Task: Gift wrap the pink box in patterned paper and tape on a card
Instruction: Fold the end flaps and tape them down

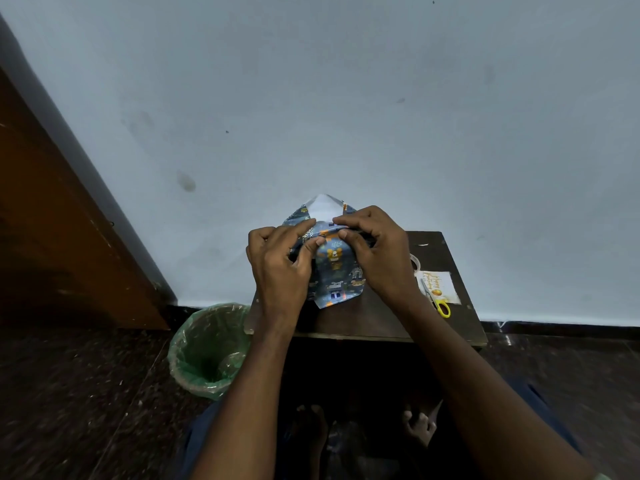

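Table (374, 320) centre: patterned paper (334, 271), box hidden inside, pinched at 12 o'clock fold by left hand (280, 268) and right hand (375, 252). Thin, crease-prone, probably light; best gripped along folds.

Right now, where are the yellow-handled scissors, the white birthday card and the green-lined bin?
yellow-handled scissors (442, 308): head view, on the yellow handle loop.
white birthday card (445, 284): head view, on its bare white middle.
green-lined bin (194, 370): head view, on the liner's rim.
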`<act>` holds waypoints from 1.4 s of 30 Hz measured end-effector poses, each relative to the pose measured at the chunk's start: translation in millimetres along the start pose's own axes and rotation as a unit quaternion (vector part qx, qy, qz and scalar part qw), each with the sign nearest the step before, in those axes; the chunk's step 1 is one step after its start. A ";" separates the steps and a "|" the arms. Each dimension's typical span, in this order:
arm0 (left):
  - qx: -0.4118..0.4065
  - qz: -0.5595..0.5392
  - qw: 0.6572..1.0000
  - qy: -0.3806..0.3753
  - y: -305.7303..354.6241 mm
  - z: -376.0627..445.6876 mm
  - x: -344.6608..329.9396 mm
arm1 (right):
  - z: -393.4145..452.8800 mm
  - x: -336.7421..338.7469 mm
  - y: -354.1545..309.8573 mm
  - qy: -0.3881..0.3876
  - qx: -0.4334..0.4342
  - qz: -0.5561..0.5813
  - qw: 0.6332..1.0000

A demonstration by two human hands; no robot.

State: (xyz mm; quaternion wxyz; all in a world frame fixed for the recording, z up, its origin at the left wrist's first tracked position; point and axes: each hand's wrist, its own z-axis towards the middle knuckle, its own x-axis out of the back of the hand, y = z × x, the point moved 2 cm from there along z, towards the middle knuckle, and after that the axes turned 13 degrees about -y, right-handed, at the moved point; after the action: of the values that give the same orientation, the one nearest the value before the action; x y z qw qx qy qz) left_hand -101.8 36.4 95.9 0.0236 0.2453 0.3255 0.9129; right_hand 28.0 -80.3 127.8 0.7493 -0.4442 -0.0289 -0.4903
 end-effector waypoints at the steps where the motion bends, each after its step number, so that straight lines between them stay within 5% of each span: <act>1: 0.000 0.005 1.000 0.001 0.1 -0.2 -0.2 | -0.1 0.3 -0.2 0.002 0.002 -0.006 1.000; 11: 0.015 -0.008 1.000 -0.006 4.5 0.9 -1.3 | 0.9 2.0 0.3 -0.032 0.027 0.010 0.999; 18: 0.031 -0.029 0.999 -0.014 9.5 2.0 3.0 | 0.0 -1.3 1.6 -0.035 -0.035 0.064 0.997; 28: -0.070 0.108 0.989 -0.072 1.7 5.0 14.2 | 2.5 -4.1 -2.1 -0.023 -0.077 0.115 0.990; 42: -0.031 0.123 0.991 -0.039 1.9 2.7 6.1 | -2.3 2.6 9.1 -0.003 0.076 -0.157 0.985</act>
State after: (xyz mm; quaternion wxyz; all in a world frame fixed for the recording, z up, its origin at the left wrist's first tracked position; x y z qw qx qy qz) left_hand -105.6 37.7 101.5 -0.0686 0.3184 0.2635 0.9080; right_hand 35.4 -82.5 121.8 0.6946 -0.3771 -0.1376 -0.5971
